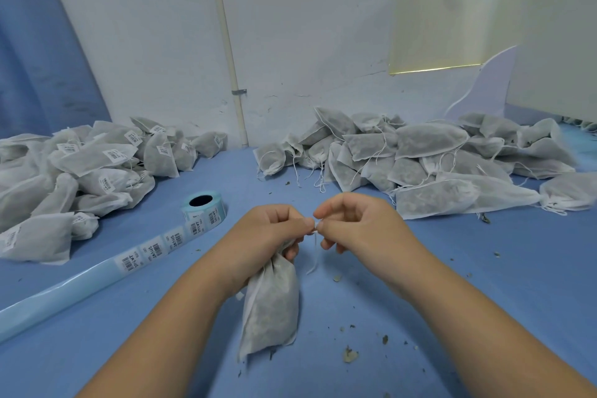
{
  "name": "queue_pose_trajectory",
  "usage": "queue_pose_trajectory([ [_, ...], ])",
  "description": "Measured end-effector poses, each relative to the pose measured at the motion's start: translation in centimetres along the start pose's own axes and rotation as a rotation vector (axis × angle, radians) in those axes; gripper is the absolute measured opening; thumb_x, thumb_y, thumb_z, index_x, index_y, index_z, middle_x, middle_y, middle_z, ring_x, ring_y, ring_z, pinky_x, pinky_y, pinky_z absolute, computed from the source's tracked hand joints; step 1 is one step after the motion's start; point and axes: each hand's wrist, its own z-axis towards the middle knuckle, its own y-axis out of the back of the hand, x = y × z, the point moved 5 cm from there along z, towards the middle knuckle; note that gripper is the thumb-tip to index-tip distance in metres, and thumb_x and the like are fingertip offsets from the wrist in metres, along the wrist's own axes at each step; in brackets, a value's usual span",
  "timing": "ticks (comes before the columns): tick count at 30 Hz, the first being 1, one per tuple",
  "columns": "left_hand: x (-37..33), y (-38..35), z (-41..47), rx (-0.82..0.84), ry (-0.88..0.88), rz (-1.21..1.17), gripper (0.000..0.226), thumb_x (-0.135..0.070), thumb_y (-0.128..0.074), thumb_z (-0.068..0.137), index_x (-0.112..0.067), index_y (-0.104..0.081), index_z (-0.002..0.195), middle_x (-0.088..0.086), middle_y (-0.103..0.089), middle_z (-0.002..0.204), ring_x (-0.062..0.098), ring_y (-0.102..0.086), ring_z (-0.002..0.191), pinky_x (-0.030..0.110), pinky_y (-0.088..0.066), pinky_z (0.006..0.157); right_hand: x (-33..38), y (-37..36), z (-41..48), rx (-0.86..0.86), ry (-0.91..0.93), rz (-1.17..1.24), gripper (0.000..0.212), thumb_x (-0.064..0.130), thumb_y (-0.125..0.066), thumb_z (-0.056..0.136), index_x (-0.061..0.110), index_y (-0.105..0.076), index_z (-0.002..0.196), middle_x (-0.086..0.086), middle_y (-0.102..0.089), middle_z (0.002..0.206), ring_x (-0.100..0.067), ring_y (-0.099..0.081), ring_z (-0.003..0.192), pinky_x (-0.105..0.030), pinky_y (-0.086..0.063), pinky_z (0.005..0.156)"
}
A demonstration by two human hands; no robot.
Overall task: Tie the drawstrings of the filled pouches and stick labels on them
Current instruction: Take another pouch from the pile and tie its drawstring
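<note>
Forearms reach in from the near edge and meet over a filled pouch. It stands roughly upright in the middle of the table, gathered neck uppermost and long axis running from the hands down toward the person. Whether its base rests on the cloth cannot be told.

The left hand grips the neck with its lower fingers. Its thumb and forefinger meet those of the right hand at one point just above the neck. Both pinch the drawstring there, and its loose ends hang down beside the pouch on the right. The right hand holds string only; its remaining fingers are curled clear of the cloth.

Judgement: the knot is being formed, and no label shows on this pouch. Tightening calls for the hands to part sideways, across the pouch's long axis, while the left hand anchors the neck.

A roll of barcode labels lies to the left, nearer the left hand, with its strip run out toward the near-left corner. A labelled pile lies far left and an unlabelled pile far right, both against the wall. Crumbs of filling dot the cloth.
</note>
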Motion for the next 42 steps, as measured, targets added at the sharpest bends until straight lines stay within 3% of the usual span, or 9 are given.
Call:
queue_pose_trajectory([
  [5,0.1,-0.2,0.0,0.008,-0.013,0.119,0.024,-0.020,-0.068,0.090,-0.017,-0.063,0.066,-0.005,-0.051,0.056,0.012,-0.049,0.054,0.025,-0.038,0.059,0.2,-0.4,-0.1,-0.044,0.097,-0.266,0.025,0.008,-0.061,0.081,0.028,-0.073,0.073,0.014,-0.060,0.051,-0.001,-0.045,0.042,-0.010,-0.033,0.042],
  [9,0.1,-0.1,0.0,-0.047,0.000,0.217,0.031,-0.027,-0.070,0.088,-0.026,-0.061,0.058,0.000,-0.053,0.056,0.017,-0.046,0.059,0.030,-0.035,0.060,0.0,-0.3,-0.1,-0.024,0.095,-0.354,0.019,0.010,-0.062,0.082,0.025,-0.072,0.075,0.020,-0.054,0.047,0.002,-0.046,0.041,-0.008,-0.033,0.042],
  [13,0.1,-0.1,0.0,-0.111,-0.017,0.286,0.034,-0.031,-0.071,0.087,-0.028,-0.059,0.055,-0.001,-0.053,0.053,0.009,-0.039,0.042,0.019,-0.033,0.044,-0.4,-0.2,0.0,0.023,0.036,-0.378,0.015,0.015,-0.063,0.084,0.023,-0.069,0.072,0.015,-0.056,0.051,0.004,-0.047,0.042,-0.007,-0.032,0.041],
  [17,0.0,0.1,0.1,-0.159,-0.062,0.287,0.027,-0.032,-0.071,0.086,-0.024,-0.064,0.061,-0.005,-0.054,0.050,0.007,-0.041,0.042,0.016,-0.033,0.042,-0.7,0.0,0.0,0.069,-0.068,-0.257,0.014,0.023,-0.063,0.086,0.015,-0.072,0.078,0.011,-0.064,0.057,0.004,-0.057,0.050,-0.014,-0.041,0.049],
  [23,0.3,0.1,0.3,-0.117,-0.060,0.167,0.023,-0.028,-0.069,0.089,-0.022,-0.069,0.066,-0.003,-0.056,0.056,0.013,-0.049,0.054,0.025,-0.039,0.058,-0.8,0.4,-0.1,0.040,-0.116,-0.155,0.015,0.024,-0.067,0.082,0.012,-0.073,0.076,0.009,-0.066,0.064,-0.001,-0.062,0.056,-0.022,-0.044,0.060],
  [28,0.6,-0.8,0.2,0.004,0.039,-0.034,0.019,-0.032,-0.071,0.077,-0.015,-0.069,0.069,0.000,-0.058,0.067,0.013,-0.048,0.052,0.025,-0.037,0.054,-0.6,0.2,-0.2,0.028,-0.105,-0.196,0.012,0.026,-0.066,0.078,0.021,-0.073,0.070,0.000,-0.071,0.067,-0.012,-0.057,0.061,-0.029,-0.044,0.059],
  [34,0.9,-1.5,0.3,-0.001,0.118,-0.265,0.026,-0.017,-0.065,0.090,-0.012,-0.067,0.065,0.001,-0.054,0.064,0.012,-0.045,0.047,0.024,-0.033,0.050,-0.1,0.5,-0.1,-0.084,0.001,-0.241,0.017,0.020,-0.067,0.079,0.024,-0.069,0.063,0.013,-0.059,0.050,-0.001,-0.047,0.047,-0.009,-0.033,0.044],
  [37,0.9,-1.6,0.2,-0.029,0.135,-0.281,0.035,-0.017,-0.064,0.091,-0.016,-0.065,0.055,-0.002,-0.051,0.054,0.011,-0.044,0.043,0.021,-0.034,0.045,0.2,0.4,0.0,-0.176,0.075,-0.309,0.016,0.016,-0.067,0.078,0.023,-0.066,0.064,0.016,-0.055,0.049,0.001,-0.047,0.046,-0.009,-0.035,0.046],
  [42,1.0,-1.6,0.2,-0.074,0.136,-0.276,0.035,-0.017,-0.065,0.090,-0.016,-0.063,0.055,-0.002,-0.051,0.056,0.012,-0.045,0.047,0.024,-0.034,0.048,0.2,0.2,-0.2,-0.231,0.136,-0.394,0.017,0.018,-0.070,0.076,0.026,-0.061,0.063,0.010,-0.057,0.060,0.001,-0.050,0.054,-0.011,-0.038,0.051],
])
